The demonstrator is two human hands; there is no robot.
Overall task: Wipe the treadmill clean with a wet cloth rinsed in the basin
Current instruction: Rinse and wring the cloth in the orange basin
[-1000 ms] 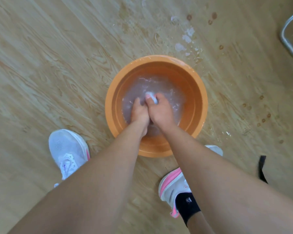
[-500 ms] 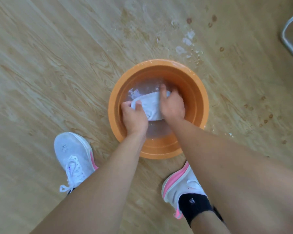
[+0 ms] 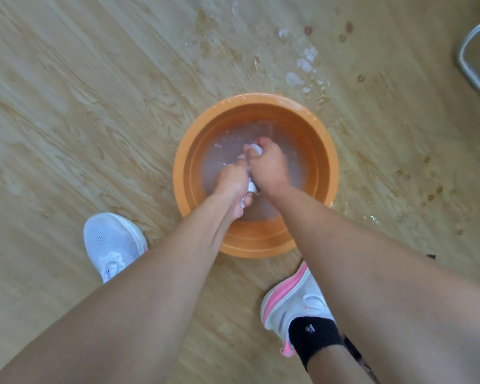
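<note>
Both hands were down inside the orange basin [image 3: 257, 245], knuckles nearly touching. Each was curled tight round the white cloth [image 3: 256, 149], which was bunched into a short rope between them. The cloth's long axis ran away from the person, tilted a little toward the right. Its far end poked out beyond the right hand [image 3: 270, 166], its middle showed white in the gap between the two fists, and its near end peeked from under the left hand [image 3: 231, 180]. So the left hand held the nearer end and the right hand the farther one, set along the roll rather than side by side. The cloth sat at or just above the cloudy water [image 3: 299, 167] lying right of and beyond the hands; whether it was dipped could not be told. By that grip the step looked like wringing, and the coming twist would likely turn the fists opposite ways about that axis. The treadmill was not in view.
</note>
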